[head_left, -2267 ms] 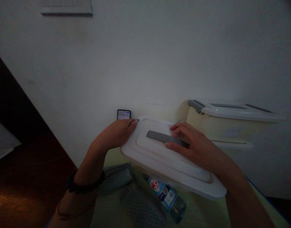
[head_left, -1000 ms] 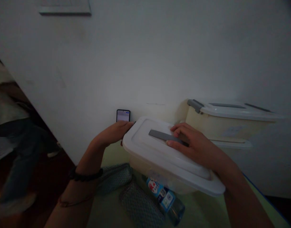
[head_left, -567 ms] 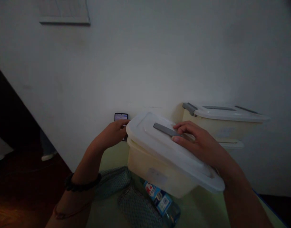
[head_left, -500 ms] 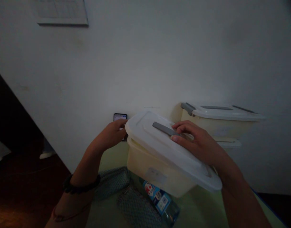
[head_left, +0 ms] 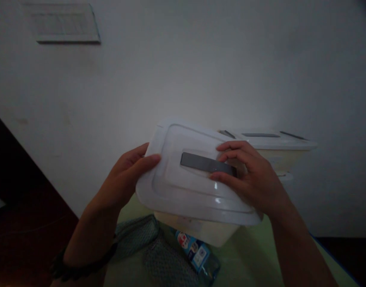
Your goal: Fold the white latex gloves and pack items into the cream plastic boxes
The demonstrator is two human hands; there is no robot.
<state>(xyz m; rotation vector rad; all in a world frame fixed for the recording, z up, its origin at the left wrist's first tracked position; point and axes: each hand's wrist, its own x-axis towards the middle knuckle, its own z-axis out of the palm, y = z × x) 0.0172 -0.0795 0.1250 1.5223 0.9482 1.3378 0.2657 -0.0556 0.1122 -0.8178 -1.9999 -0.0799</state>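
A white lid with a grey handle is tilted over a cream storage box, covering most of it. My left hand grips the lid's left edge, thumb on top and fingers underneath. At the handle's right end, my right hand is closed around the grey strip with thumb and fingers. The lid hides the box's opening, so I cannot tell what lies inside. A pale label shows on the box's front wall.
A second lidded box stands behind at the right against the wall. In front lie a bottle with a blue label and two mesh pouches on the green tabletop. A white panel hangs on the wall.
The lid has been raised and turned, its top now facing me more. My left hand has come from beside the box onto the lid's edge. The phone is now hidden.
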